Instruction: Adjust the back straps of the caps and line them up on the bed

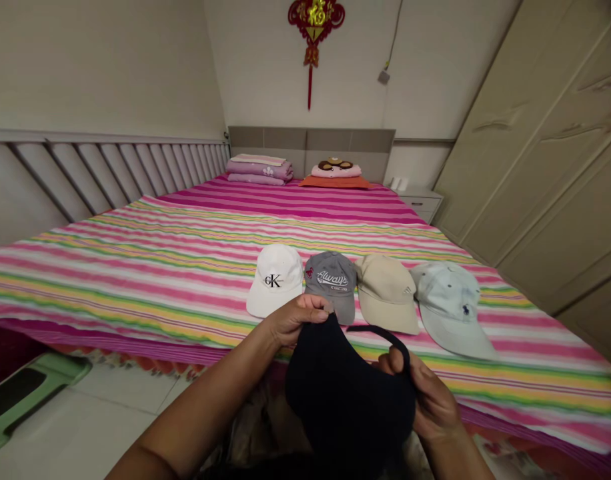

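Observation:
Between my two hands hangs a black baseball cap, its back opening toward the bed and a loose strap sticking out. My left hand pinches one side of the opening at a small buckle. The fingers of my right hand are closed on the other side, near the base of the strap. Beyond it on the bed lie a white CK cap, a grey cap with white lettering, a beige cap and a pale blue cap, side by side in a row.
A striped sheet covers the bed. Folded purple bedding and a pink and orange stack sit by the headboard. White railing runs along the left, a wardrobe along the right. A green stool stands at lower left.

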### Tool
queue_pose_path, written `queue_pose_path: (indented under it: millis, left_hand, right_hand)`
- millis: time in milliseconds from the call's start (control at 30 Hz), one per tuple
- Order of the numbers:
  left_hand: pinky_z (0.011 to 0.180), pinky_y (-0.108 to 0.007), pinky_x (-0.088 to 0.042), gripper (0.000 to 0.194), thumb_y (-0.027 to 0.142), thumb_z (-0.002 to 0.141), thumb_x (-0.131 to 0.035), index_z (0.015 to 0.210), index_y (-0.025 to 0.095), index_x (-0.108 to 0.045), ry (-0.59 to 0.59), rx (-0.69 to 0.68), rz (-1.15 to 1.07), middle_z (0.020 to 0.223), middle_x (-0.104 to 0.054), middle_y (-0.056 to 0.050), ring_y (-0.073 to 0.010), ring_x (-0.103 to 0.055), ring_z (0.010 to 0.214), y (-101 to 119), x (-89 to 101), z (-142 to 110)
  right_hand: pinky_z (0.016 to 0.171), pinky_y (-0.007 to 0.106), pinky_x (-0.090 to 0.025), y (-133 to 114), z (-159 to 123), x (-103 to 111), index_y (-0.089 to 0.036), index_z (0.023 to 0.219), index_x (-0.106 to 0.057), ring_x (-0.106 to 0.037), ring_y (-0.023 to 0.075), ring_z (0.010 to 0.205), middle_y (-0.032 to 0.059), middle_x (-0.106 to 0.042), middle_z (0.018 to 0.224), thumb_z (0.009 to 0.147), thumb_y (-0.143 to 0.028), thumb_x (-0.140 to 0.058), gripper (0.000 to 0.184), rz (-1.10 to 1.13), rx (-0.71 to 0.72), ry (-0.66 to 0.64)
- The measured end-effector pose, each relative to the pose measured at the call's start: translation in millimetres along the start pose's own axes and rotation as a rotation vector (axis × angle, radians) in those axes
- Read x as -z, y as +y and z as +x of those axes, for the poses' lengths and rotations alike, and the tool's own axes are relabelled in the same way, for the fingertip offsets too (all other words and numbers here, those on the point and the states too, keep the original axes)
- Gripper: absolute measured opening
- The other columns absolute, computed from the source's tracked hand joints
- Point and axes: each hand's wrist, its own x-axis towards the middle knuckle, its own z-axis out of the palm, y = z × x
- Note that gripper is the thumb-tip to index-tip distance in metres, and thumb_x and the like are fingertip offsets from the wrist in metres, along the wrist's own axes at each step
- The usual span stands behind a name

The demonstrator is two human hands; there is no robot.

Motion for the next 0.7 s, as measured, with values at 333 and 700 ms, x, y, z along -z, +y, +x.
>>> queue_pose_path:
  millis: [333, 700]
  left_hand:
    - [0.053, -0.018, -0.043, 0.032, 0.022, 0.052, -0.076, 0.079, 0.007, -0.068, -0.044, 0.063, 0.067, 0.065, -0.065, -0.006, -0.0103, -0.058, 0.054, 11.9, -16.0, -13.0]
    - [0.039, -0.015, -0.029, 0.021, 0.027, 0.055, -0.074, 0.064, 0.010, -0.064, 0.024, 0.221, 0.271, 0.051, -0.056, 0.001, -0.0040, -0.044, 0.039, 16.6, -28.1, -13.6]
  right_hand:
    - [0.047, 0.026, -0.034, -6.8, 4.6, -6.7, -0.021, 0.069, -0.059, -0.035, 0.0108, 0.043, -0.0049, -0.034, 0.041, 0.074, -0.041, -0.058, 0.021, -0.065, 0.161, 0.066]
    - [0.037, 0.017, -0.020, -20.2, 14.2, -35.4, -0.018, 0.076, -0.054, -0.023, 0.0009, 0.033, -0.0082, -0.042, 0.048, 0.073, -0.032, -0.063, 0.017, -0.258, 0.044, 0.045]
